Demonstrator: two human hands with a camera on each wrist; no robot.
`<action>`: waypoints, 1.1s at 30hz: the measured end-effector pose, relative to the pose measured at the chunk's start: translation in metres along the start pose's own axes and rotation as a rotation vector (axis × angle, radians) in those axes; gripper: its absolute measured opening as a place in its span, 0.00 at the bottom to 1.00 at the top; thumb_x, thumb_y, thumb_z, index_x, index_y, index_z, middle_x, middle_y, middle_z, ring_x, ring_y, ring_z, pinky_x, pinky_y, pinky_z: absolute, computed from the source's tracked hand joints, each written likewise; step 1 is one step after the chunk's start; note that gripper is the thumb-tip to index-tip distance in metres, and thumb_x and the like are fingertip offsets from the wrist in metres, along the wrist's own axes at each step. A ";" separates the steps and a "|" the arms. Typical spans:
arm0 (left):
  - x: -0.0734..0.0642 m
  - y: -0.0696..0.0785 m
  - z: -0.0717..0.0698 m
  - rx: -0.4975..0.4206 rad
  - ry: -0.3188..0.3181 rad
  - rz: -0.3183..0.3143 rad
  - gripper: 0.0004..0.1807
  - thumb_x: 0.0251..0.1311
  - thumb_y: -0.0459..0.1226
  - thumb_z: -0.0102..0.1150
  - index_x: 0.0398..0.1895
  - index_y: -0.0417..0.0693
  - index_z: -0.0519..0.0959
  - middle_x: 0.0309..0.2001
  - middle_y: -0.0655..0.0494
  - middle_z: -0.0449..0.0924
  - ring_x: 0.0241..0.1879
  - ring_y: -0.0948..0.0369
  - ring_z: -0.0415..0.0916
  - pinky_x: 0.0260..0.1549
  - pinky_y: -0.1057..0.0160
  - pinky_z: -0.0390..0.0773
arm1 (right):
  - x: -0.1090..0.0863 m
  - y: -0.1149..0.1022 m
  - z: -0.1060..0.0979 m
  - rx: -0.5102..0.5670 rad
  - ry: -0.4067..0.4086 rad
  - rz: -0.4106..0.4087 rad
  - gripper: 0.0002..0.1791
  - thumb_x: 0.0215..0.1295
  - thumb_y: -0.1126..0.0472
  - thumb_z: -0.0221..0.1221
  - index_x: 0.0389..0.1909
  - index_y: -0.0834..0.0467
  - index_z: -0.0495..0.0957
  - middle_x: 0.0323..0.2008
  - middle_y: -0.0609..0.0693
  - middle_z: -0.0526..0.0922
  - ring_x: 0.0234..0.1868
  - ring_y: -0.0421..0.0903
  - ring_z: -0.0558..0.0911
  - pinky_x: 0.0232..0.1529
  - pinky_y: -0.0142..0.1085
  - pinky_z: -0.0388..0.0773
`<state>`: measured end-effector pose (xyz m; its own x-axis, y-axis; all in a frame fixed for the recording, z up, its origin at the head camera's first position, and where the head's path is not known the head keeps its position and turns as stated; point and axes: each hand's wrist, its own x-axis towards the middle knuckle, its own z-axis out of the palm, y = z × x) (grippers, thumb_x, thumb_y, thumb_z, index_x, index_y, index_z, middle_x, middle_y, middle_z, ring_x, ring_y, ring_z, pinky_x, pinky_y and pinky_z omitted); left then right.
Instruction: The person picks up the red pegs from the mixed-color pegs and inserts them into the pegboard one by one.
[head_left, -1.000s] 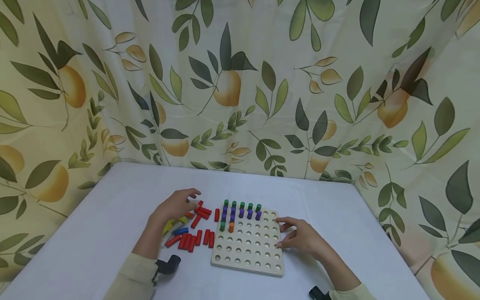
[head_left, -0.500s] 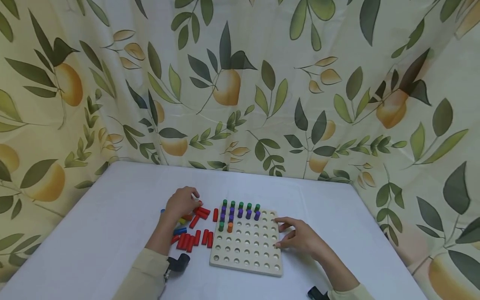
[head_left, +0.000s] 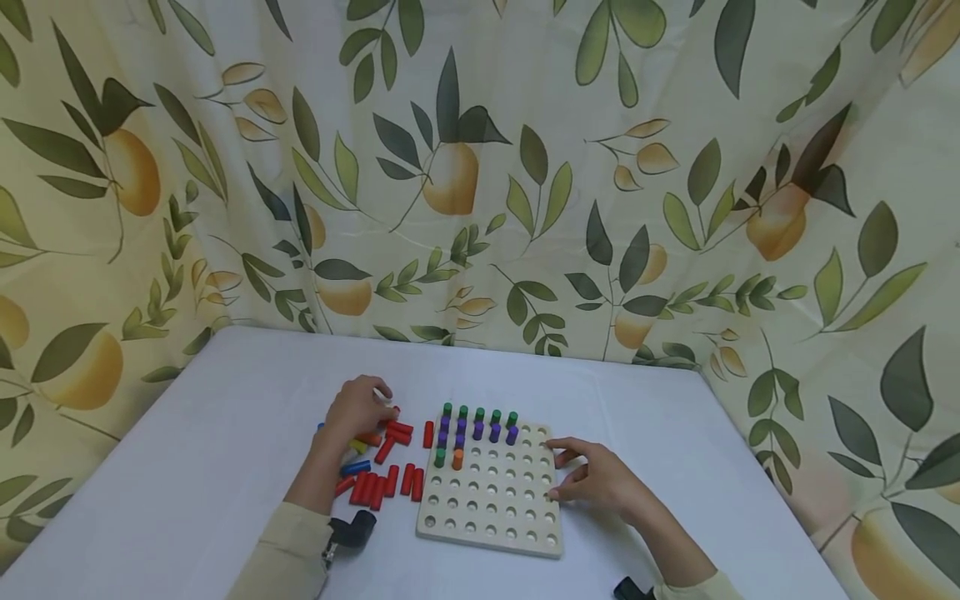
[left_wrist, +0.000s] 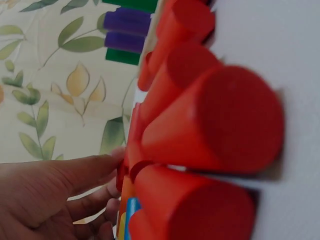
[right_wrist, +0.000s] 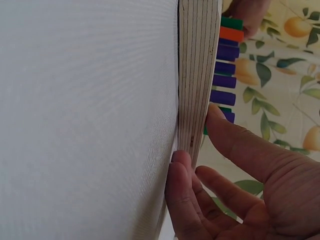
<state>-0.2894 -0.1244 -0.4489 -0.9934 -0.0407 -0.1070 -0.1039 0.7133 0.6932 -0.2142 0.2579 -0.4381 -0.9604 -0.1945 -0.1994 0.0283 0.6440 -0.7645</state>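
Observation:
My left hand (head_left: 357,410) is at the far end of the loose peg pile, pinching a red peg (left_wrist: 121,175) between thumb and fingers. Most of that peg is hidden behind the fingertips. My right hand (head_left: 597,475) grips the right edge of the wooden pegboard (head_left: 491,529), thumb at the top face and fingers low on the side. Green pegs (head_left: 480,413) stand upright in the board's far row. Purple pegs (head_left: 478,431) fill holes just in front of them, and nearer stand another green peg (head_left: 439,457) and an orange peg (head_left: 457,459).
Several loose red pegs (head_left: 372,489) lie left of the board, some close against its edge. A blue peg (head_left: 356,467), a yellow peg (head_left: 358,447) and an orange peg (head_left: 369,439) lie near my left wrist. A patterned curtain (head_left: 480,250) hangs behind the white table (head_left: 247,417).
My left hand first shifts a little nearer the board and lowers its fingers onto the red pegs, then stays there. The right hand keeps its place on the board.

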 end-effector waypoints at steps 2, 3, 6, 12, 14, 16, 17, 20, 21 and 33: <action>0.000 -0.003 -0.003 -0.036 -0.010 0.008 0.16 0.61 0.37 0.73 0.49 0.39 0.84 0.39 0.47 0.82 0.39 0.52 0.79 0.36 0.58 0.82 | 0.000 0.001 0.001 -0.002 -0.001 -0.006 0.43 0.46 0.68 0.81 0.67 0.59 0.76 0.45 0.51 0.80 0.33 0.46 0.82 0.32 0.39 0.77; -0.001 -0.005 -0.005 -0.050 -0.016 0.016 0.15 0.62 0.36 0.72 0.49 0.39 0.84 0.40 0.47 0.82 0.40 0.52 0.79 0.38 0.57 0.83 | 0.000 0.001 0.001 -0.001 -0.003 -0.007 0.43 0.46 0.68 0.81 0.67 0.59 0.76 0.45 0.51 0.80 0.33 0.46 0.82 0.32 0.39 0.77; 0.000 -0.009 -0.010 -0.065 -0.027 0.044 0.12 0.66 0.35 0.69 0.49 0.38 0.86 0.43 0.46 0.84 0.43 0.51 0.78 0.44 0.53 0.82 | 0.001 0.003 0.000 0.007 -0.010 -0.007 0.43 0.47 0.68 0.80 0.67 0.59 0.76 0.46 0.52 0.80 0.33 0.46 0.82 0.32 0.38 0.77; 0.000 -0.016 -0.018 -0.126 -0.065 0.064 0.10 0.70 0.34 0.64 0.49 0.40 0.87 0.45 0.48 0.81 0.46 0.51 0.76 0.48 0.50 0.80 | 0.000 0.003 0.000 0.019 -0.022 -0.011 0.42 0.47 0.68 0.80 0.67 0.60 0.76 0.45 0.52 0.80 0.33 0.47 0.83 0.32 0.38 0.77; 0.001 -0.017 -0.020 -0.166 -0.073 0.075 0.09 0.71 0.34 0.63 0.49 0.42 0.86 0.46 0.49 0.81 0.47 0.51 0.77 0.47 0.52 0.80 | 0.000 0.003 0.000 0.019 -0.024 -0.015 0.42 0.47 0.68 0.80 0.67 0.60 0.76 0.45 0.52 0.80 0.33 0.47 0.83 0.32 0.39 0.77; 0.002 -0.017 -0.022 -0.212 -0.077 0.090 0.08 0.71 0.34 0.63 0.50 0.43 0.84 0.47 0.49 0.82 0.46 0.52 0.79 0.47 0.53 0.81 | 0.000 0.003 0.000 0.017 -0.023 -0.018 0.42 0.47 0.67 0.80 0.67 0.60 0.76 0.45 0.52 0.80 0.33 0.47 0.83 0.32 0.39 0.77; 0.003 -0.017 -0.023 -0.238 -0.082 0.106 0.09 0.72 0.35 0.63 0.51 0.43 0.83 0.47 0.48 0.83 0.45 0.52 0.80 0.47 0.52 0.81 | 0.000 0.003 0.000 0.015 -0.023 -0.020 0.42 0.47 0.67 0.80 0.67 0.60 0.76 0.45 0.52 0.80 0.33 0.47 0.83 0.32 0.39 0.77; 0.005 -0.017 -0.024 -0.305 -0.074 0.126 0.10 0.71 0.37 0.65 0.52 0.46 0.81 0.47 0.48 0.85 0.45 0.53 0.84 0.49 0.50 0.80 | 0.000 0.004 -0.001 0.014 -0.026 -0.020 0.42 0.47 0.68 0.80 0.67 0.60 0.76 0.45 0.52 0.80 0.33 0.47 0.83 0.32 0.39 0.77; 0.006 -0.017 -0.025 -0.332 -0.076 0.132 0.11 0.71 0.37 0.65 0.52 0.45 0.80 0.47 0.48 0.86 0.44 0.53 0.85 0.50 0.50 0.80 | -0.001 0.004 -0.001 0.016 -0.028 -0.019 0.42 0.47 0.68 0.80 0.67 0.60 0.76 0.45 0.52 0.80 0.34 0.47 0.83 0.32 0.39 0.77; 0.001 0.009 -0.021 -0.414 -0.059 0.317 0.10 0.69 0.37 0.67 0.51 0.50 0.86 0.46 0.56 0.87 0.50 0.53 0.83 0.55 0.50 0.79 | 0.000 0.001 -0.001 0.005 -0.019 -0.013 0.42 0.47 0.68 0.80 0.67 0.58 0.76 0.46 0.51 0.79 0.34 0.46 0.82 0.34 0.40 0.78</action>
<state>-0.2925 -0.1330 -0.4276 -0.9761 0.1799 0.1217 0.1788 0.3473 0.9205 -0.2141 0.2592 -0.4376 -0.9554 -0.2163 -0.2010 0.0175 0.6381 -0.7698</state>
